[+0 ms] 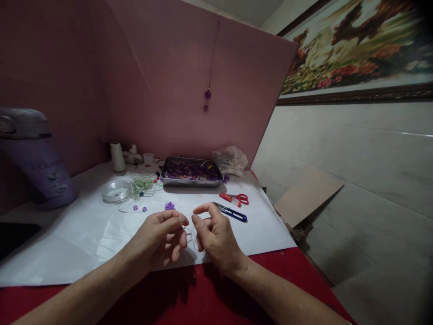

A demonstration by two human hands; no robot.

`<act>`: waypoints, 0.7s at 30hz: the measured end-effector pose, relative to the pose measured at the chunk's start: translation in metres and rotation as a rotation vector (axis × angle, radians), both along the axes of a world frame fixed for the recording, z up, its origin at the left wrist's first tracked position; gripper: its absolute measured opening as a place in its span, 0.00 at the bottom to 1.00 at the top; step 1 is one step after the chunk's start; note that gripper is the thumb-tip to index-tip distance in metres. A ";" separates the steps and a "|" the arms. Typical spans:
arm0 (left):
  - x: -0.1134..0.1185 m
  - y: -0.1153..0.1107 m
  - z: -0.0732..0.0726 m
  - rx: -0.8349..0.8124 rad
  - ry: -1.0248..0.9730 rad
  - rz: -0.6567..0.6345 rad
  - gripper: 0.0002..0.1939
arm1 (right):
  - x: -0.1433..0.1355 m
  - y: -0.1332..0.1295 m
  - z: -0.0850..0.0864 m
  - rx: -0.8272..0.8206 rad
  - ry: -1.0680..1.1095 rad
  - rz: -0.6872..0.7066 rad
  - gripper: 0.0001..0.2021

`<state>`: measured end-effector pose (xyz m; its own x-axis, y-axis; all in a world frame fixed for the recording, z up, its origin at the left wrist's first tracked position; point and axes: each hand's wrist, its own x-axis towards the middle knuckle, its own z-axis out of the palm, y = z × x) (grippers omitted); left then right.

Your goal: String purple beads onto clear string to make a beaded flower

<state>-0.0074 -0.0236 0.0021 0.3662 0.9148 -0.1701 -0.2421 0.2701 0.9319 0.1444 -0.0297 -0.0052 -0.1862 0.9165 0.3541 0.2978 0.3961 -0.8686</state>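
Observation:
My left hand is closed in a pinch, thumb against index finger, on a fine clear thread. Its other fingers curl loosely beneath. Opposite it, my right hand brings thumb and index fingertips together at the thread, which hangs in thin loops between the hands. Whatever tiny piece may sit at the fingertips is too small to make out. Just beyond the left hand lies a cluster of purple beads. Blue-handled thread snips rest behind the right hand, partly covered by it.
A metal tray of purple beads stands at the back. Red scissors, a clear thread spool, tangled green thread, a white thread cone and a plastic bag surround it. A purple bottle stands left.

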 end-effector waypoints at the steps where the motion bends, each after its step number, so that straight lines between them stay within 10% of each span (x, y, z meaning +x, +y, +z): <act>1: 0.000 0.000 0.001 0.008 0.002 0.009 0.08 | 0.000 -0.001 0.001 0.021 -0.022 -0.004 0.08; 21: 0.003 -0.002 0.002 0.192 0.141 0.079 0.09 | -0.001 -0.009 0.004 0.130 -0.171 0.028 0.07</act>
